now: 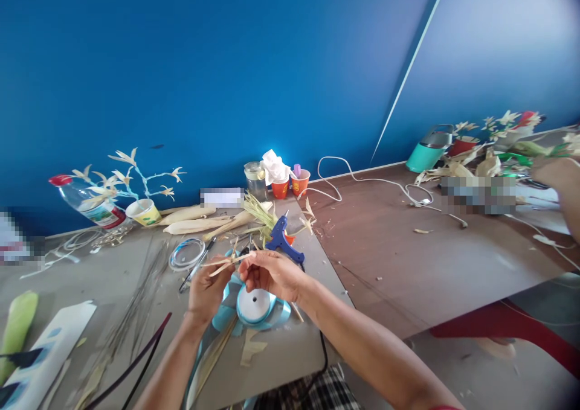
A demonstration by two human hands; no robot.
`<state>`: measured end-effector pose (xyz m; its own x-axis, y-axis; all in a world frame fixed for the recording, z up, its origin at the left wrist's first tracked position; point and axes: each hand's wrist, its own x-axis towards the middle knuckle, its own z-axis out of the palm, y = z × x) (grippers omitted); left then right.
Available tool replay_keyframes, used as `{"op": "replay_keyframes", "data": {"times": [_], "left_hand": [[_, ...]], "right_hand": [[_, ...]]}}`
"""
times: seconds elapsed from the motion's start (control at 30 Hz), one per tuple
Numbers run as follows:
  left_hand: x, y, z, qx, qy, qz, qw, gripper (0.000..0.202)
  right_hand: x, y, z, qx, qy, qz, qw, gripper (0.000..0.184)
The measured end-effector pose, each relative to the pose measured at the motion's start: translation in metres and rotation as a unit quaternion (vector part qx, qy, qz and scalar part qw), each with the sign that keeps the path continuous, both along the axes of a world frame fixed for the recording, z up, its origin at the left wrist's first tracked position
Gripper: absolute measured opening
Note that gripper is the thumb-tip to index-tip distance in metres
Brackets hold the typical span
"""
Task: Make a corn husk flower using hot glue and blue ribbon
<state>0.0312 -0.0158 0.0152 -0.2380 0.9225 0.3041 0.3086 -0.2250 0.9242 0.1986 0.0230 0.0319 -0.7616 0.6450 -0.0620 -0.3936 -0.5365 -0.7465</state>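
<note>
My left hand (209, 290) is closed on a small flower of pale dried husk (223, 264), its narrow petals pointing out past the fingers. Thumb and index finger of my right hand (272, 274) pinch one petal of it from the other side. Just below the hands lies a spool of light blue ribbon (254, 305), with loose loops around it. A blue glue gun (283, 241) rests behind my right hand, nozzle up. To the left of the glue gun are a coil of pale wire (186, 253) and a pen (197, 266).
Dried corn husks (199, 224) lie along the wall beside a paper cup (143, 211) holding husk flowers on blue stems. A plastic bottle (97, 208) leans behind it. Orange cups (300, 183) stand at the back. A co-worker's hand (550, 171) is at far right.
</note>
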Motion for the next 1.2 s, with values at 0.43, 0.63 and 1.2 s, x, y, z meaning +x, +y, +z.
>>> {"op": "replay_keyframes", "data": {"times": [0.43, 0.63, 1.2], "left_hand": [[0.003, -0.003, 0.005, -0.052, 0.034, -0.025, 0.998, 0.028], [-0.001, 0.000, -0.007, -0.038, -0.036, -0.016, 0.998, 0.026], [-0.004, 0.003, -0.010, -0.058, -0.102, -0.037, 0.992, 0.026]], "right_hand": [[-0.003, -0.003, 0.005, 0.119, -0.116, -0.195, 0.967, 0.030], [-0.008, -0.005, 0.000, 0.070, -0.118, -0.194, 0.971, 0.026], [0.000, 0.014, -0.005, -0.026, -0.011, -0.217, 0.976, 0.022]]}}
